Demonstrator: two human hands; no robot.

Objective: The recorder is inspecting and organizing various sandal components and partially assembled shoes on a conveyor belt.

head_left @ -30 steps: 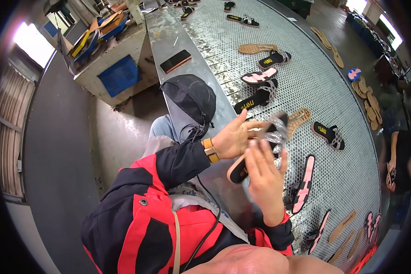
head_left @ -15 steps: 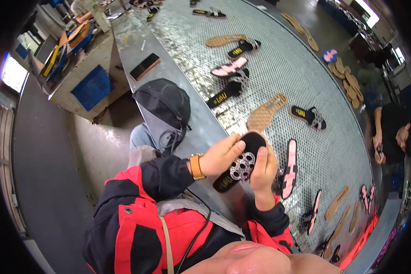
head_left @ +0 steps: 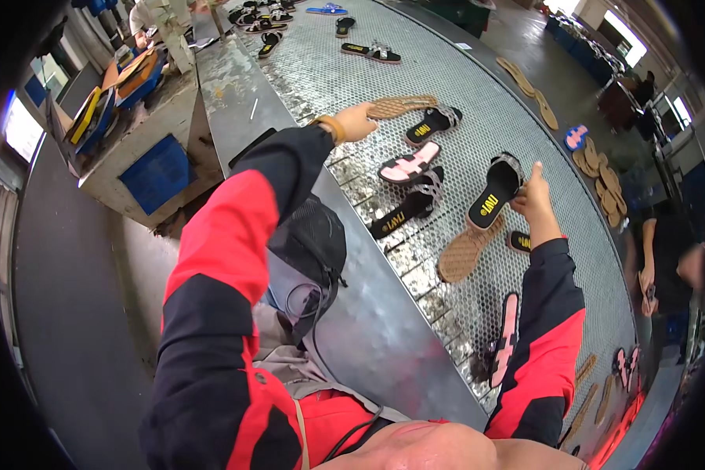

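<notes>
At the far side, my left hand point(head_left: 354, 123) has its fingers closed at the near-left end of a tan patterned shoe sole point(head_left: 403, 106), which lies on the mesh belt point(head_left: 478, 98). A black sandal point(head_left: 493, 192) with a silvery strap rests partly over another tan sole point(head_left: 466, 257). Beside that sandal's right edge is my right hand point(head_left: 534, 196). Its thumb points up, away from the sandal, and its other fingers are partly hidden by the hand.
Other black sandals point(head_left: 435, 125) and pink-and-black pieces point(head_left: 410, 164) lie on the belt. A metal ledge point(head_left: 368, 313) runs along its near side, with a black bag point(head_left: 313, 239) on it. A person in black point(head_left: 670, 262) is at the far right.
My hands have parted from the sandal they both held. The sandal is now over a tan sole, my left hand has reached far forward to another sole, and the view has shifted.
</notes>
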